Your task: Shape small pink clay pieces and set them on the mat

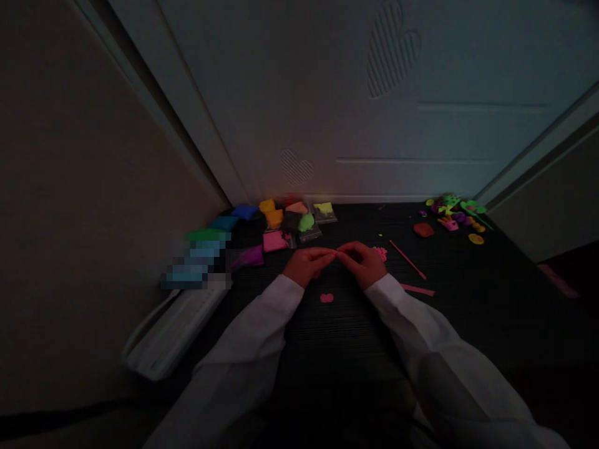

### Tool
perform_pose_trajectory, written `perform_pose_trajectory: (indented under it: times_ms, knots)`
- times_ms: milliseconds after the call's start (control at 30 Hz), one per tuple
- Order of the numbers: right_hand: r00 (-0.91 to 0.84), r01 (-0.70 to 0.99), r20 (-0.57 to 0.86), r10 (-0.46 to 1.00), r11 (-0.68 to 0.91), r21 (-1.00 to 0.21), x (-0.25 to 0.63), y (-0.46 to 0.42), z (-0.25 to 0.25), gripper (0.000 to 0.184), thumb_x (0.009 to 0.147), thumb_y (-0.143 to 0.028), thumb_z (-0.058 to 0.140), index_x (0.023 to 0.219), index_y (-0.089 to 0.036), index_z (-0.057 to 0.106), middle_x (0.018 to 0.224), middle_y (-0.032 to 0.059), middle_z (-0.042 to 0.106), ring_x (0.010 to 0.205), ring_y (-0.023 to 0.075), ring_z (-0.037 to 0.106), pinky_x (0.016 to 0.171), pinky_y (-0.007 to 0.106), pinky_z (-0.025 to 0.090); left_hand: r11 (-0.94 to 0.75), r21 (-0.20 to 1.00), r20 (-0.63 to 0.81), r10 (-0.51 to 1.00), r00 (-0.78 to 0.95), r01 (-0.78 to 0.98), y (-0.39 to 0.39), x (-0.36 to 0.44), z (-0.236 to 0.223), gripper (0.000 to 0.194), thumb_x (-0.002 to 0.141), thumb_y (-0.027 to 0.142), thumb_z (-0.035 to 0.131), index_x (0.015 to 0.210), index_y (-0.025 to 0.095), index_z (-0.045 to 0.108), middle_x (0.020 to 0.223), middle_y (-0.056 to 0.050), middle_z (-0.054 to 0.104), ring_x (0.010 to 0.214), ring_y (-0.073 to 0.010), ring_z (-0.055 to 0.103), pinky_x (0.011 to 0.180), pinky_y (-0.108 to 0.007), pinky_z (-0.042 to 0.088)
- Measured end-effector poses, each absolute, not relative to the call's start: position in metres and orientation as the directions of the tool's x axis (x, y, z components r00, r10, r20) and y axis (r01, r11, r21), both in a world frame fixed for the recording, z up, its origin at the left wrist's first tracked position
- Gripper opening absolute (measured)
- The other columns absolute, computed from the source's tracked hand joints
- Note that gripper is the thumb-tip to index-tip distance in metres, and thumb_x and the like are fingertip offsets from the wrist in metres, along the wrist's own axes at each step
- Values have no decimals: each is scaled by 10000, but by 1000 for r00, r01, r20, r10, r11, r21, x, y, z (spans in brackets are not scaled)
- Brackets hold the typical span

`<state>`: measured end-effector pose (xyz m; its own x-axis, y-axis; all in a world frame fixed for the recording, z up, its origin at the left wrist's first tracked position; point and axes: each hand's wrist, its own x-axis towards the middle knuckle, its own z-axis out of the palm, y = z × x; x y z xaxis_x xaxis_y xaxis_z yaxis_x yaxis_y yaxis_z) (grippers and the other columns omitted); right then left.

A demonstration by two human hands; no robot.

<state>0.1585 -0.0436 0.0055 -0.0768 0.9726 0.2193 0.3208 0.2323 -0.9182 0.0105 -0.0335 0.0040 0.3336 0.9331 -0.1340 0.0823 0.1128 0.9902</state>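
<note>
My left hand (306, 264) and my right hand (365, 265) meet above the dark table, thumbs and forefingers pinched together at the fingertips. Whatever lies between the fingertips is too small and dim to make out. Just below them on the table is a small flat pink clay piece (326, 298) with two rounded lobes. Partly hidden behind my right hand sits a cluster of small pink bits (382, 253). To the right of that hand lie a thin pink modelling stick (408, 259) and a flat pink strip (418, 290), its near end covered by my sleeve.
Bags of coloured clay, such as a pink one (274, 241) and a blue one (245, 212), line the back left. A white case (180, 327) lies at the left edge. Back right are a red lump (423, 230) and several colourful clay shapes (449, 209). A white panel (299, 93) rises behind.
</note>
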Motion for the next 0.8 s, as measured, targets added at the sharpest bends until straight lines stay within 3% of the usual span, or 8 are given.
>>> perform_pose_trajectory:
  times_ms: [200,500,633,800]
  knots:
    - [-83,271,240,967,254,-929,161,-44,7,216,705,-341,470,842,-202,562,792,17,581,714,133,528,639,268,421,117,989,-140,937,320,91,-32,9,4,392,624,424,508,882,135,572,396,70,323,339,-30,272,333,-175,174]
    - [-97,459,355,930,358,-813,159,-45,7,170,700,-311,477,805,-211,566,738,22,560,681,141,511,607,277,411,93,985,-131,950,285,143,-29,7,2,400,635,437,482,887,136,562,402,70,325,339,-37,282,337,-174,198]
    - [-52,508,404,913,372,-777,163,-45,8,174,721,-300,442,812,-212,561,749,21,556,675,141,504,608,280,402,37,973,-71,987,144,227,-23,-1,3,370,653,420,461,874,144,568,396,65,336,347,-48,295,352,-180,219]
    - [-52,549,414,909,373,-748,165,-45,8,175,735,-280,418,818,-213,555,751,20,552,671,141,498,611,281,395,-75,865,143,985,-100,496,-12,-20,4,283,649,363,461,796,163,596,502,25,478,493,-85,424,460,-191,313]
